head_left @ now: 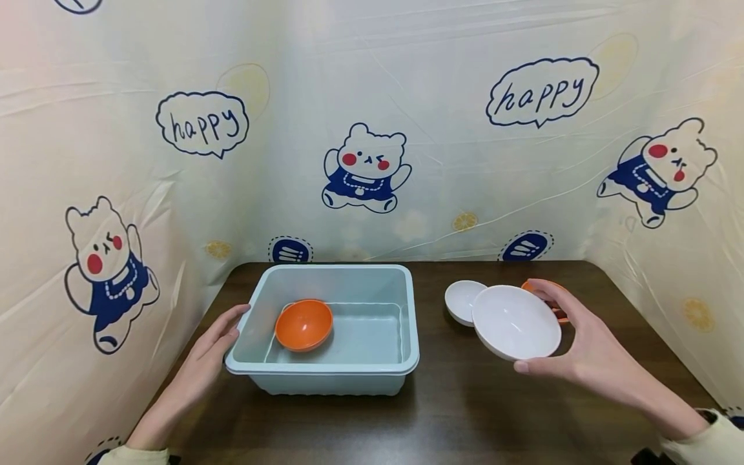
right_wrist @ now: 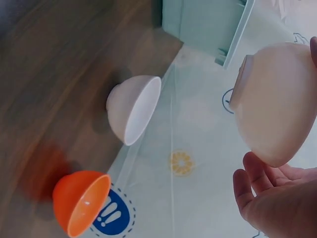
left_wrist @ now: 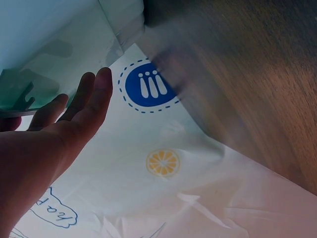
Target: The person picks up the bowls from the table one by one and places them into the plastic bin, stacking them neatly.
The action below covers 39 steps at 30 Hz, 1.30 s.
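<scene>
A large white bowl is held up over the right part of the table. My right hand grips it by the rim, thumb at the near side and fingers at the far side. The right wrist view shows the bowl's rounded outside and foot. At the left stands a pale blue-green plastic basin with an orange bowl inside, towards its left. My left hand rests against the basin's left rim, its fingers fairly straight.
A smaller white bowl and another orange bowl stand on the dark wooden table behind the held bowl. In the head view, the right hand partly hides that orange bowl. A printed cloth hangs around the table's back and sides.
</scene>
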{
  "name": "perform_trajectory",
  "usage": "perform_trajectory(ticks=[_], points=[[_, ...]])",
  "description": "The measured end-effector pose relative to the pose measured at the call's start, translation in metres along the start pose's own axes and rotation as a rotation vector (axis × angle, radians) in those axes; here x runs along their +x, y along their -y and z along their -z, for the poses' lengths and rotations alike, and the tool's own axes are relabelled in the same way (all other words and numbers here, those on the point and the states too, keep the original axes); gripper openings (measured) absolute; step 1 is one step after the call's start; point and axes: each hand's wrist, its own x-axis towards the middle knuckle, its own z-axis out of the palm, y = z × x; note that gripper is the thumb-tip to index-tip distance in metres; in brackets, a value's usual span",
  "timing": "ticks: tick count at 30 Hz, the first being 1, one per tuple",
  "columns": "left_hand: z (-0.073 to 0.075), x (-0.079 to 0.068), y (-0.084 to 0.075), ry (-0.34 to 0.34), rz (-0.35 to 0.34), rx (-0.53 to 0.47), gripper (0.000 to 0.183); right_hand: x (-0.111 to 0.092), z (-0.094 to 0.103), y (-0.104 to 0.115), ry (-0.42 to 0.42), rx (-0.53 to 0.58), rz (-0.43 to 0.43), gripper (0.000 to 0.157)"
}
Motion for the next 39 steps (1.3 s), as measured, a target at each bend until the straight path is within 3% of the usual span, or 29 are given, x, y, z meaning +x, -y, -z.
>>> perform_trajectory(ticks=[23, 39], points=[[0.001, -0.001, 0.0, 0.002, 0.015, 0.025, 0.048, 0.028, -0.017, 0.027, 0.111, 0.127, -0.013, 0.112], [0.001, -0.001, 0.0, 0.008, 0.011, 0.016, 0.049, 0.044, -0.027, 0.033, 0.127, 0.085, 0.051, 0.112]])
